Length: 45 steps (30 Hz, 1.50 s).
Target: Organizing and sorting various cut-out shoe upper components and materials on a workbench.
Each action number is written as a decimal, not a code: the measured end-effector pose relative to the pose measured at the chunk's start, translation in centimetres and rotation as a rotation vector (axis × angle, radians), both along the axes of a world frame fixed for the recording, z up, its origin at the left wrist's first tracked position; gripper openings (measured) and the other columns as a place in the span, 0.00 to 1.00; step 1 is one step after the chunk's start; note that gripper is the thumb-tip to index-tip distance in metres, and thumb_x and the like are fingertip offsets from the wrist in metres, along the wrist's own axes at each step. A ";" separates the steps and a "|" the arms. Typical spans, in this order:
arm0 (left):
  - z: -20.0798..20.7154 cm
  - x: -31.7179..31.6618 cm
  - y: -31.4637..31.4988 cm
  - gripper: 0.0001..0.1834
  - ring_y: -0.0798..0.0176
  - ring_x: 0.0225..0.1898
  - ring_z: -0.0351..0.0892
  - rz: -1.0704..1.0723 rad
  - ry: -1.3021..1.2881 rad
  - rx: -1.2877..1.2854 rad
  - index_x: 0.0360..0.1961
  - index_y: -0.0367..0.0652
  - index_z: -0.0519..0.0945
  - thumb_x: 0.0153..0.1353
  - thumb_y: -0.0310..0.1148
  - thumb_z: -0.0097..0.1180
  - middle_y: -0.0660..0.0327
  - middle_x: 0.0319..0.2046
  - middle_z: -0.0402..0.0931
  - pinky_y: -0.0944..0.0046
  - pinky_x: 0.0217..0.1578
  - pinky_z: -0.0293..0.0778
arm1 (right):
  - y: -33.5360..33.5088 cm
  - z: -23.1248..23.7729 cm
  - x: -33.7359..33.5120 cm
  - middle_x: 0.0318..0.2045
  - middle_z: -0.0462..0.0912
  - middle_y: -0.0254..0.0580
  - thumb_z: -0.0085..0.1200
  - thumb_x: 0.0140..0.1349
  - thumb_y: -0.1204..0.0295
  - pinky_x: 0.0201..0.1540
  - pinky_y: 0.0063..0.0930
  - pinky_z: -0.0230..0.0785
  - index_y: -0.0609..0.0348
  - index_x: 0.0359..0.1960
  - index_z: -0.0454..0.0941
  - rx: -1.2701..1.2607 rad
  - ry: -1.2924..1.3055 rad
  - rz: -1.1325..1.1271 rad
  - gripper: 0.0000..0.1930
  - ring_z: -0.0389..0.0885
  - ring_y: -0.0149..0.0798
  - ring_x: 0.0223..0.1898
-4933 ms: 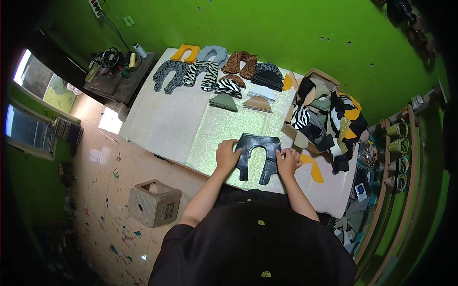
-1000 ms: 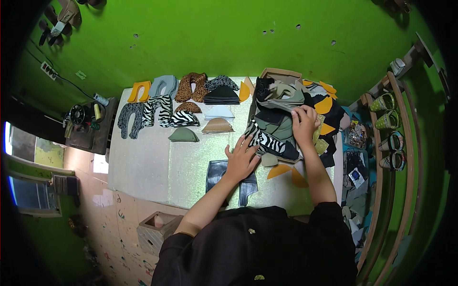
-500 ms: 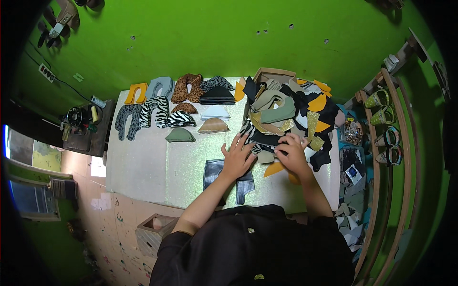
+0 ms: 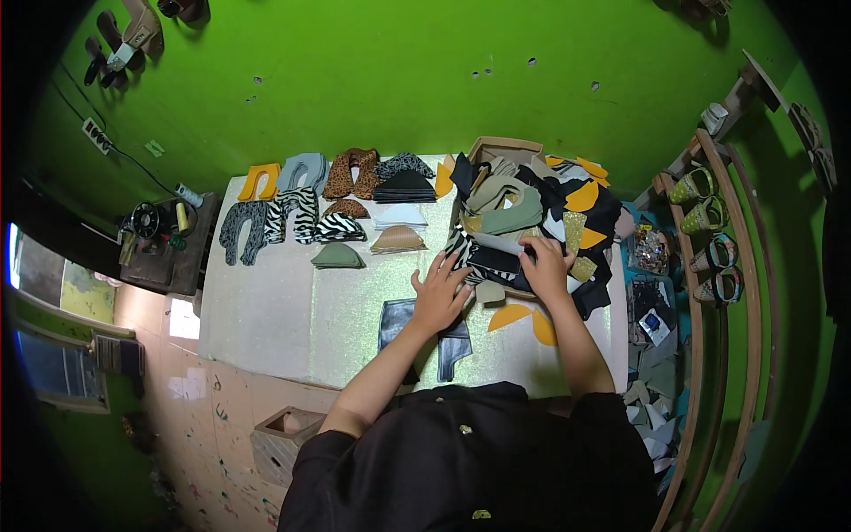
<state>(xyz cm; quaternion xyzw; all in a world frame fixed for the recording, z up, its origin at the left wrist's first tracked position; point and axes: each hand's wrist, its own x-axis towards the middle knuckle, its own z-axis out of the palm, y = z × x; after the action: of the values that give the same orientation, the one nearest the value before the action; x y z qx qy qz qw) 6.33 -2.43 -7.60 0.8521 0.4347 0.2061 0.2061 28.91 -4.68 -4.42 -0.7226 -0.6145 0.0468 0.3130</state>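
Note:
My left hand (image 4: pixel 441 291) lies with fingers spread at the near left edge of a heap of cut shoe-upper pieces, its fingertips on zebra-print pieces (image 4: pixel 457 245). My right hand (image 4: pixel 547 266) is bent over the heap's near side, with thumb and forefinger closed at the right end of a black piece (image 4: pixel 493 259). A grey edge (image 4: pixel 499 244) stands up along that piece. Sage-green pieces (image 4: pixel 514 213) rest just beyond. Two yellow pieces (image 4: pixel 508 317) lie on the table below my right wrist. Flat black pieces (image 4: pixel 399 316) lie beside my left forearm.
Sorted stacks stand at the table's far left, among them leopard-print pieces (image 4: pixel 351 177), black half-rounds (image 4: pixel 404 189) and green half-rounds (image 4: pixel 338 257). A cardboard box (image 4: pixel 505 148) sits behind the heap. On the right is a wooden rack (image 4: pixel 696 355) with sandals (image 4: pixel 706 215).
My right hand has shifted slightly up and right, baring the black piece and its raised grey edge. My left hand stays nearly in place. The view has tilted a little.

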 end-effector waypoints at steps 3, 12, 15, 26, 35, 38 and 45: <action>0.4 -0.2 -0.1 0.20 0.52 0.67 0.47 -0.006 -0.032 0.007 0.53 0.54 0.71 0.61 0.44 0.45 0.56 0.63 0.57 0.37 0.57 0.35 | 1.5 0.7 0.4 0.33 0.77 0.29 0.56 0.52 0.67 0.51 0.58 0.47 0.44 0.33 0.79 -0.018 -0.096 -0.044 0.06 0.71 0.37 0.45; 1.5 -1.5 -0.8 0.21 0.52 0.65 0.51 0.055 -0.138 0.102 0.55 0.55 0.70 0.61 0.44 0.46 0.57 0.60 0.60 0.39 0.57 0.37 | 4.5 5.7 0.7 0.34 0.75 0.33 0.52 0.55 0.68 0.51 0.60 0.45 0.47 0.30 0.76 0.149 -0.198 0.004 0.03 0.69 0.40 0.47; 1.9 -2.2 -0.9 0.20 0.54 0.64 0.53 0.117 -0.204 0.116 0.54 0.54 0.71 0.60 0.42 0.47 0.57 0.59 0.61 0.40 0.57 0.38 | 5.2 8.0 0.4 0.34 0.76 0.34 0.49 0.58 0.67 0.51 0.56 0.45 0.47 0.34 0.75 0.215 -0.126 -0.026 0.05 0.70 0.40 0.46; 2.8 -4.3 -2.3 0.15 0.60 0.48 0.71 0.111 -0.622 -0.245 0.45 0.41 0.75 0.64 0.38 0.45 0.59 0.42 0.74 0.61 0.50 0.60 | 2.2 12.2 -1.7 0.17 0.71 0.30 0.45 0.65 0.67 0.27 0.21 0.56 0.57 0.37 0.69 0.340 0.435 0.046 0.07 0.63 0.23 0.20; 2.7 -6.9 -2.0 0.25 0.72 0.32 0.74 0.246 -1.211 -0.984 0.45 0.44 0.71 0.68 0.53 0.31 0.65 0.32 0.74 0.71 0.34 0.68 | -4.0 14.9 -5.3 0.34 0.74 0.38 0.51 0.59 0.76 0.47 0.26 0.60 0.58 0.32 0.74 0.493 0.373 0.507 0.02 0.71 0.34 0.39; 2.3 -8.6 -2.2 0.25 0.73 0.33 0.74 0.264 -1.236 -1.027 0.47 0.45 0.71 0.68 0.53 0.32 0.67 0.34 0.74 0.72 0.34 0.68 | -5.0 14.6 -6.1 0.33 0.77 0.35 0.53 0.57 0.76 0.51 0.30 0.56 0.57 0.31 0.76 0.320 0.412 0.524 0.01 0.73 0.31 0.36; 1.6 -12.9 -3.1 0.31 0.65 0.52 0.68 0.062 -0.976 -1.194 0.58 0.47 0.65 0.65 0.58 0.35 0.62 0.52 0.69 0.62 0.47 0.66 | -5.7 12.0 -9.7 0.29 0.77 0.29 0.55 0.52 0.64 0.63 0.43 0.40 0.54 0.29 0.75 0.071 0.707 0.711 0.09 0.75 0.29 0.36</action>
<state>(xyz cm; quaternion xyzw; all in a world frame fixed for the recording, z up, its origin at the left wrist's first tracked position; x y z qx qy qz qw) -6.56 -5.52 -5.99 0.3967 0.3556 0.2948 0.7933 19.16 -10.43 7.57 -0.3973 -0.6804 0.3714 0.4912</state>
